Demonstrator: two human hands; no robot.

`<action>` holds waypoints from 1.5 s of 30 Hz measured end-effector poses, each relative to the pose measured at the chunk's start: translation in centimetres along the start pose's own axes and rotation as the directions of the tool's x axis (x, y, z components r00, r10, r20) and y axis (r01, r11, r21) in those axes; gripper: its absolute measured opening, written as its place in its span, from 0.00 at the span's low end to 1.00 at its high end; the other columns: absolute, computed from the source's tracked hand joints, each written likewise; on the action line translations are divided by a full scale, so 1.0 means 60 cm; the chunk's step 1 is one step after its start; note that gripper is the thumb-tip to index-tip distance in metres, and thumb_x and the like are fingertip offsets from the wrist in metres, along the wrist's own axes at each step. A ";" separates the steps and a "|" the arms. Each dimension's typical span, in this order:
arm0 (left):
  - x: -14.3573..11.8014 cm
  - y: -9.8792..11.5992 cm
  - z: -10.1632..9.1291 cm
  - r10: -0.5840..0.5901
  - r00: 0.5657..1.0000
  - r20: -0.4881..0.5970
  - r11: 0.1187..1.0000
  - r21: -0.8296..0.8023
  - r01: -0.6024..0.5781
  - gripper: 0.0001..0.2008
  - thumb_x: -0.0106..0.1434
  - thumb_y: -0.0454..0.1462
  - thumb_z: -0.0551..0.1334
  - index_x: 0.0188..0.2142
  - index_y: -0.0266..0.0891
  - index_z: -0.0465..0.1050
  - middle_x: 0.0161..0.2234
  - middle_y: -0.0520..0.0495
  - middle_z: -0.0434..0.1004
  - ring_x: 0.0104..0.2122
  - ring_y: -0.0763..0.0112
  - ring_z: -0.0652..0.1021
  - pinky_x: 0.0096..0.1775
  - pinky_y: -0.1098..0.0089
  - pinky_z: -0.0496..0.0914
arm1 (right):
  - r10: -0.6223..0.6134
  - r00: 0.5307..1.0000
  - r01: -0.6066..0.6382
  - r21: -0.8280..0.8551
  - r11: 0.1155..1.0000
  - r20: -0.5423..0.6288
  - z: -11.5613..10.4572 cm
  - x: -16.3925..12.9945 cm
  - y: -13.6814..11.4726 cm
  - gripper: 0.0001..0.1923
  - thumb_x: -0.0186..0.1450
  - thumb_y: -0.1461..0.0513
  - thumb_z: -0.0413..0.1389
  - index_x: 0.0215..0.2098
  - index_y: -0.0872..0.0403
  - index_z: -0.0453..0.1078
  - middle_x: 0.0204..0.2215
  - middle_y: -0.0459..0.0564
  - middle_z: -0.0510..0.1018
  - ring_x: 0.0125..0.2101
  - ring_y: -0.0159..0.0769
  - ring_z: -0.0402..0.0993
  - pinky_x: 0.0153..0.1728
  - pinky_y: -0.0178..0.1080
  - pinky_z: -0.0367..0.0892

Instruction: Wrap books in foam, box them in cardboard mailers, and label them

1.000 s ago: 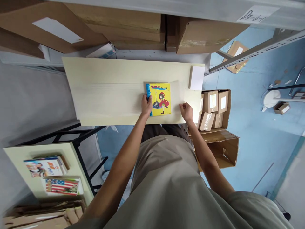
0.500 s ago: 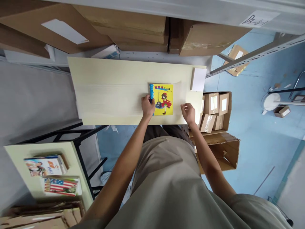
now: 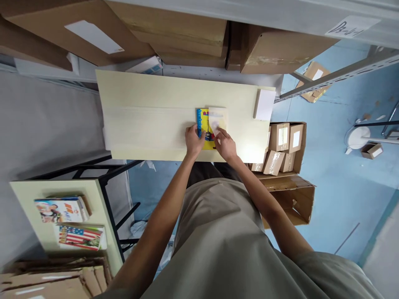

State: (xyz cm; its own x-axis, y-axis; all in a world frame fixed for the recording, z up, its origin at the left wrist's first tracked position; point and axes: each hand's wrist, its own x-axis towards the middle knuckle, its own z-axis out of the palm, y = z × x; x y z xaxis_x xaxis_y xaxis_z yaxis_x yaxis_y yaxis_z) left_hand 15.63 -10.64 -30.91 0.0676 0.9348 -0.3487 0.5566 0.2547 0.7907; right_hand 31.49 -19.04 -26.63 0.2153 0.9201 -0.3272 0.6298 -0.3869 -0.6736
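Note:
A book with a yellow cover and a blue spine strip point(image 3: 204, 143) lies face up on a pale, thin translucent sheet point(image 3: 146, 124). The sheet stretches far to the left across the cream board tabletop. Its right end is folded back over the right part of the cover, and the print shows faintly through. My left hand point(image 3: 194, 141) grips the book's left edge, thumb on the cover and fingers at the side. With closed fingers, my right hand point(image 3: 226, 144) pinches the folded flap over the book. The fingertips of that hand are partly hidden.
A white block, perhaps stacked paper point(image 3: 264, 104), lies at the right of the tabletop point(image 3: 156, 85). Cardboard boxes point(image 3: 187, 39) fill the shelf behind. An open carton point(image 3: 301, 143) of small boxes stands at right. Books point(image 3: 64, 209) lie on a side table at lower left.
My right hand has moved left from beside the book, bringing the sheet's right end over the cover. My left hand stays at the book's left edge. The view has shifted slightly.

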 end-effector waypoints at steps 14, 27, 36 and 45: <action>-0.036 0.009 0.048 -0.025 0.996 -0.091 0.995 0.093 0.034 0.40 0.61 0.42 0.81 0.67 0.41 0.66 0.65 0.27 0.69 0.72 0.30 0.65 0.73 0.35 0.62 | 0.201 0.976 -0.188 0.143 0.972 -0.084 -0.062 0.054 0.068 0.16 0.79 0.52 0.58 0.57 0.53 0.76 0.56 0.63 0.87 0.50 0.51 0.87 0.52 0.52 0.82; -0.078 0.050 0.022 0.183 0.983 -0.010 0.981 0.060 -0.182 0.29 0.74 0.39 0.70 0.71 0.45 0.68 0.71 0.31 0.70 0.75 0.40 0.68 0.76 0.41 0.63 | 0.335 0.942 -0.330 0.152 0.932 -0.010 -0.063 0.133 0.028 0.28 0.70 0.40 0.66 0.24 0.48 0.66 0.23 0.46 0.75 0.28 0.38 0.72 0.30 0.40 0.67; -0.145 0.098 0.070 0.244 0.950 0.194 0.941 0.189 -0.280 0.37 0.71 0.36 0.68 0.77 0.34 0.63 0.76 0.22 0.66 0.77 0.30 0.66 0.75 0.37 0.64 | 0.235 0.972 -0.235 -0.034 0.971 -0.015 -0.078 0.126 0.002 0.29 0.74 0.36 0.59 0.32 0.51 0.75 0.28 0.54 0.81 0.33 0.46 0.80 0.38 0.46 0.77; -0.143 0.085 0.014 0.300 0.931 0.207 0.937 0.121 -0.329 0.36 0.71 0.28 0.59 0.77 0.36 0.63 0.77 0.30 0.69 0.77 0.46 0.69 0.76 0.46 0.67 | -0.355 0.740 0.614 -0.358 0.703 0.572 -0.173 0.165 -0.071 0.42 0.73 0.50 0.66 0.81 0.49 0.64 0.80 0.60 0.66 0.80 0.63 0.59 0.79 0.68 0.58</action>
State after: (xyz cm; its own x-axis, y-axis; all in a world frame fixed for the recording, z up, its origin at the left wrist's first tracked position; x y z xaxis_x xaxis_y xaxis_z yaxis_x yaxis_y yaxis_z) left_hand 18.59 -17.59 -24.28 0.4014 0.8956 -0.1916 0.5993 -0.0986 0.7944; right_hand 38.68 -7.64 -20.10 -0.4912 0.7829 -0.3818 0.8423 0.3151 -0.4374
